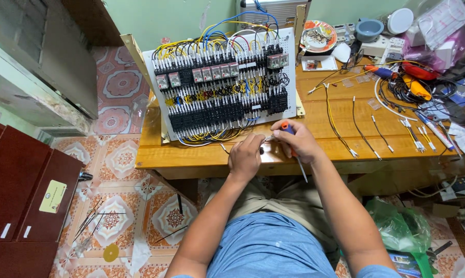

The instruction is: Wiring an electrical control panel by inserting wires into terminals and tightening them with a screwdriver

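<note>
Two hands at front edge of wooden tabletop (pixel 345 110). Right hand (pixel 298 141) clasps screwdriver (pixel 293 149), shaft pointing down. Left hand (pixel 245 157) pinches wire end (pixel 267 138), just below wired relay panel (pixel 222 85).

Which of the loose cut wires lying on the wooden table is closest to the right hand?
The long yellow wire, the leftmost of the row; the black and short yellow ones lie farther from the right hand.
</note>
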